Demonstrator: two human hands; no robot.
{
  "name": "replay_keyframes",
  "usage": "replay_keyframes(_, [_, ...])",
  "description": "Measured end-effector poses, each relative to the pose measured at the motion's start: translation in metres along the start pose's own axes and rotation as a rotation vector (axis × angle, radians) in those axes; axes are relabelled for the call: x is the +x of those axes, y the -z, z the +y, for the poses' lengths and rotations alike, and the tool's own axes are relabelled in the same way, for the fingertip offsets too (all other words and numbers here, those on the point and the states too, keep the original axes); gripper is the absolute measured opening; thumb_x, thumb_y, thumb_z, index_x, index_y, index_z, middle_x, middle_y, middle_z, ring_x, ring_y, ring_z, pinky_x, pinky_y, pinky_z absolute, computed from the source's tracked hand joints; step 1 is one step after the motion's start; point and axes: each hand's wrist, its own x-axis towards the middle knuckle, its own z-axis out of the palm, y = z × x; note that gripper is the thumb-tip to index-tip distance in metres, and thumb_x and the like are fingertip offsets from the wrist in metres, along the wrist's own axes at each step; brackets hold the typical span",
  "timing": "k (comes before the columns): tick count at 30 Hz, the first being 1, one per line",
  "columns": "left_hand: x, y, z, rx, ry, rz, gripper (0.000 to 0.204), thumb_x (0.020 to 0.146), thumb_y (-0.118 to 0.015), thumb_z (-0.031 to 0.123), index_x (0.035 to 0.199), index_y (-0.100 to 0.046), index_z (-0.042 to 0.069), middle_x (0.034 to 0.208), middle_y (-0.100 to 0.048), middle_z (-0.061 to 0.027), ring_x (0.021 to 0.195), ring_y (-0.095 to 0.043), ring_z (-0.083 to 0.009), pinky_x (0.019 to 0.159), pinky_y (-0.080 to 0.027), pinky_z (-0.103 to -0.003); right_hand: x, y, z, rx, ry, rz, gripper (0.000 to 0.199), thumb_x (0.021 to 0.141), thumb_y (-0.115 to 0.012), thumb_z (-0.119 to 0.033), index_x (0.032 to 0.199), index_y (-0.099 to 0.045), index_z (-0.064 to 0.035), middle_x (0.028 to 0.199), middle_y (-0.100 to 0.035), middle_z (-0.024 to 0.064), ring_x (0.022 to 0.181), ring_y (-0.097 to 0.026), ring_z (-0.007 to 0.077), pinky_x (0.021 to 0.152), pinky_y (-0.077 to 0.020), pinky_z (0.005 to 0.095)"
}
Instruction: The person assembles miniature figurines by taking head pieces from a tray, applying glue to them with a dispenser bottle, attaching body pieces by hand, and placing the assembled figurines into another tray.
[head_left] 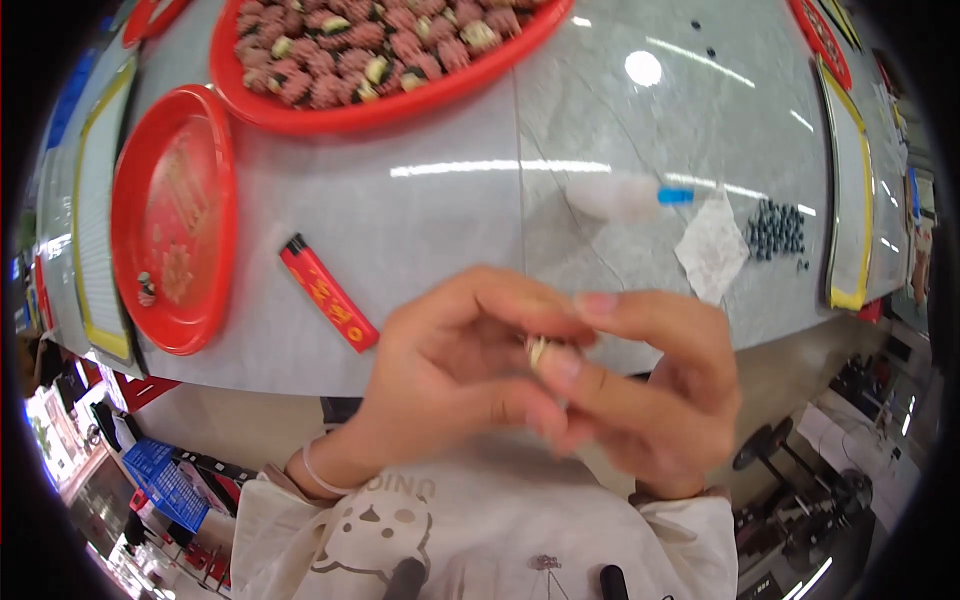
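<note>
In front of my chest, my left hand (430, 365) and my right hand (665, 385) meet fingertip to fingertip. Between them is a small cream-coloured piece (540, 350), mostly covered by the fingers. The right thumb and fingers pinch it, while the left fingers curl around it from the other side. Motion blurs the left fingertips, so how firmly they grip it is unclear. Just left of my left hand, a red lighter (328, 295) with a black top lies on the grey table (450, 230).
A large red tray (350, 122) at the back holds many ridged pink, cream and dark pieces (370, 50). One similar piece (147, 290) sits in the red oval plate (190, 140) at left. To the right are a blue-capped bottle (615, 195), white tissue (712, 248) and dark beads (775, 230).
</note>
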Motion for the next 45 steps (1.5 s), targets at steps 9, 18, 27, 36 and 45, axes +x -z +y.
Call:
replay_keyframes(9, [0.007,0.065,0.138,1.821,-0.278,0.311,0.038,0.085,-0.039,0.004,0.121,-0.048,0.0,0.126,-0.046,-0.0169,0.12,-0.042,-0.0226,0.099,-0.031,-0.029,-0.036,0.032,0.024,-0.065,-0.1,0.366,0.042,0.091,-0.042,-0.039,0.105,-0.054,-0.0016,0.105,-0.051,0.0177,0.093,-0.047,0.0257,0.074,-0.04,0.0346])
replay_keyframes(18, [0.132,0.078,0.129,1.802,-0.129,0.08,0.017,0.082,-0.053,0.005,0.099,-0.054,0.002,0.099,-0.056,-0.0089,0.093,-0.054,-0.0187,0.086,-0.041,-0.028,-0.013,0.018,0.027,0.072,-0.262,0.411,0.022,0.083,-0.055,-0.015,0.094,-0.058,0.0043,0.095,-0.055,0.0166,0.087,-0.051,0.0227,0.078,-0.0403,0.0317])
replay_keyframes(27, [0.093,0.04,0.142,1.539,-0.342,0.014,0.022,0.078,-0.059,0.002,0.098,-0.048,0.0,0.092,-0.053,-0.0071,0.088,-0.056,-0.0159,0.08,-0.045,-0.027,0.011,0.001,0.03,0.081,-0.379,0.292,0.028,0.071,-0.06,0.002,0.1,-0.058,0.0026,0.098,-0.059,0.0117,0.088,-0.053,0.0196,0.078,-0.0408,0.0285])
replay_keyframes(36, [0.016,0.022,0.051,0.549,-0.171,-0.172,0.029,0.078,-0.067,0.014,0.096,-0.05,0.0,0.098,-0.052,-0.0151,0.083,-0.059,-0.0198,0.067,-0.05,-0.027,0.0,0.009,0.027,0.473,-0.501,0.244,0.034,0.076,-0.067,-0.015,0.102,-0.058,0.0041,0.095,-0.058,0.0133,0.081,-0.056,0.019,0.073,-0.044,0.028])
replay_keyframes(45, [0.009,0.003,0.001,-0.034,0.055,0.094,0.029,0.081,-0.064,0.021,0.099,-0.051,0.002,0.095,-0.056,-0.0144,0.081,-0.059,-0.0197,0.064,-0.047,-0.026,-0.009,0.035,0.009,0.545,-0.508,0.412,0.053,0.055,-0.084,-0.024,0.087,-0.049,-0.0011,0.076,-0.059,0.0154,0.072,-0.059,0.0196,0.064,-0.045,0.024])
